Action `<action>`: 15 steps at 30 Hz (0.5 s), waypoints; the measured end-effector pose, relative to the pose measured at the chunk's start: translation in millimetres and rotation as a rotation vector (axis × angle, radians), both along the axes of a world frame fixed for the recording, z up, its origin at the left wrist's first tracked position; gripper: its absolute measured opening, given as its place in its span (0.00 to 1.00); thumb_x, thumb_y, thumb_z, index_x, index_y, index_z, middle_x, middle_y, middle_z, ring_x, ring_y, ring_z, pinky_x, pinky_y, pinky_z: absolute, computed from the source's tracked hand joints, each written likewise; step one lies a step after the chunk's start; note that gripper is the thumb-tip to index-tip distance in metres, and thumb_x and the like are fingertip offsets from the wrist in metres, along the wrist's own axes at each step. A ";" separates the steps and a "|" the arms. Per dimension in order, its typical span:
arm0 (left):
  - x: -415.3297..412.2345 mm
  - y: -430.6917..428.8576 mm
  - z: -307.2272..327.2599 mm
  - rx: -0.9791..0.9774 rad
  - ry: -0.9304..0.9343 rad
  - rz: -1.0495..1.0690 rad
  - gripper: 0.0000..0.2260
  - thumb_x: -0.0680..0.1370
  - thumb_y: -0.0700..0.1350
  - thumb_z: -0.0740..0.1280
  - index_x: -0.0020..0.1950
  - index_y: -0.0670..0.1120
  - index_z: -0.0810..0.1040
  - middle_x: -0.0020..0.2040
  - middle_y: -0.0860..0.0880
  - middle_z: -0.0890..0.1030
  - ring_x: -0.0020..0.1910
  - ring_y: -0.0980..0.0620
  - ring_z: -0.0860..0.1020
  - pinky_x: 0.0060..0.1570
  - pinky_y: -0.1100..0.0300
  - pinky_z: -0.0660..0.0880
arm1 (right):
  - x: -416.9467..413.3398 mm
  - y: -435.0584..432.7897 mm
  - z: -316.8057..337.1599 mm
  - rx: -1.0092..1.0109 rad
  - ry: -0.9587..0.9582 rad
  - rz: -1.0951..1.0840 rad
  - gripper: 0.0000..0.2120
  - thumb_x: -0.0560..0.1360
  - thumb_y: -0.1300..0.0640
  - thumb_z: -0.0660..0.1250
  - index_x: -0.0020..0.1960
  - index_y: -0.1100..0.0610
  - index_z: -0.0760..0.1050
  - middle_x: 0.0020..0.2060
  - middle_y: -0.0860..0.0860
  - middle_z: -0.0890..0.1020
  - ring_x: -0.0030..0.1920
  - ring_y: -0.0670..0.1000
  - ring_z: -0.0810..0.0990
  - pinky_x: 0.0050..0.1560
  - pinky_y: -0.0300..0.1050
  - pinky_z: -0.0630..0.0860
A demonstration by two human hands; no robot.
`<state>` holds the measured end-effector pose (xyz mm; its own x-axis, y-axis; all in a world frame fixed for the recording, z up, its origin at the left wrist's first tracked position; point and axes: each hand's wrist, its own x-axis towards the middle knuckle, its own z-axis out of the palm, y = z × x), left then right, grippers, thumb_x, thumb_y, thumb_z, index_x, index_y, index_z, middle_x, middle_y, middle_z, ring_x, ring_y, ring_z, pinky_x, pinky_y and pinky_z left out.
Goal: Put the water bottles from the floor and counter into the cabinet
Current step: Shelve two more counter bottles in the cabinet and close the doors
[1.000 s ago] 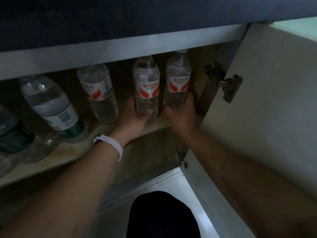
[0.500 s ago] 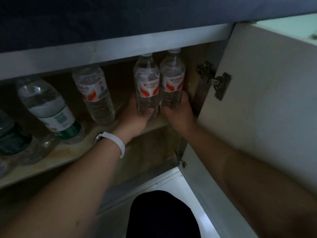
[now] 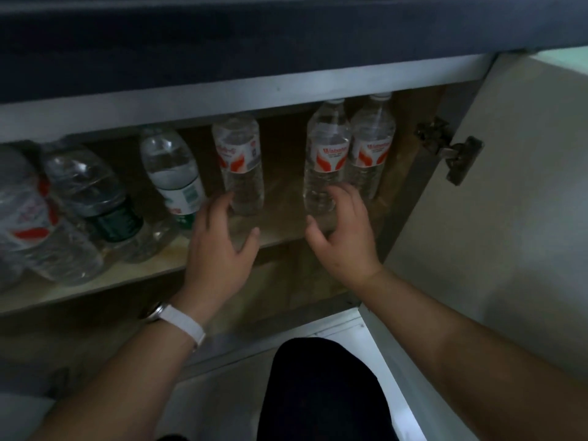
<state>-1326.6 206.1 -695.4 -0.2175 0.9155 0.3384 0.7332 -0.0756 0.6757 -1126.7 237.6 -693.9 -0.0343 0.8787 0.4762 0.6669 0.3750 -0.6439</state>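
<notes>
Two clear water bottles with red-and-white labels stand side by side at the right end of the cabinet shelf (image 3: 149, 270): one (image 3: 323, 160) on the left, the other (image 3: 370, 151) against the cabinet wall. My right hand (image 3: 342, 237) hovers open just in front of the left one, fingers spread. My left hand (image 3: 221, 246), with a white watch strap on the wrist, is open in front of a third red-labelled bottle (image 3: 240, 160). Several more bottles stand further left, among them a green-labelled one (image 3: 173, 173).
The white cabinet door (image 3: 509, 218) stands open on the right, its metal hinge (image 3: 451, 151) near the bottles. A dark counter edge (image 3: 254, 36) overhangs the shelf. My dark-clothed knee (image 3: 321, 393) is below, over the pale floor. Larger bottles (image 3: 95, 198) crowd the shelf's left end.
Both hands have let go of the two right-hand bottles and pulled back toward the shelf edge, fingers now spread. The bottles stay standing at the shelf's right end.
</notes>
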 end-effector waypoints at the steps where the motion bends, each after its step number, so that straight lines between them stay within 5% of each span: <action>1: -7.2 -4.7 0.0 0.022 -0.021 0.045 0.31 0.76 0.50 0.71 0.76 0.50 0.63 0.75 0.45 0.65 0.72 0.44 0.67 0.69 0.44 0.69 | -8.3 -1.8 2.1 -0.003 -0.023 0.020 0.26 0.75 0.51 0.70 0.70 0.58 0.69 0.66 0.52 0.72 0.67 0.47 0.69 0.66 0.39 0.66; 8: -36.5 -12.5 -3.1 0.116 -0.162 0.252 0.31 0.75 0.47 0.73 0.74 0.45 0.64 0.72 0.44 0.66 0.70 0.46 0.67 0.66 0.56 0.65 | -62.0 18.0 7.1 -0.140 0.021 0.095 0.34 0.73 0.46 0.73 0.74 0.52 0.63 0.68 0.50 0.71 0.67 0.48 0.70 0.62 0.40 0.67; 12: -48.1 11.7 -8.6 0.069 -0.338 0.257 0.34 0.74 0.50 0.74 0.76 0.48 0.62 0.72 0.48 0.71 0.69 0.50 0.72 0.69 0.48 0.72 | -91.2 42.8 2.3 -0.205 0.054 0.098 0.39 0.72 0.45 0.74 0.75 0.56 0.61 0.69 0.54 0.70 0.67 0.54 0.71 0.64 0.47 0.70; 15: -51.8 25.5 -7.9 0.050 -0.471 0.234 0.30 0.75 0.44 0.73 0.74 0.50 0.65 0.68 0.51 0.76 0.65 0.53 0.76 0.66 0.51 0.74 | -105.5 63.5 -1.0 -0.339 0.197 0.097 0.42 0.67 0.43 0.77 0.74 0.53 0.61 0.68 0.52 0.71 0.66 0.52 0.72 0.65 0.54 0.72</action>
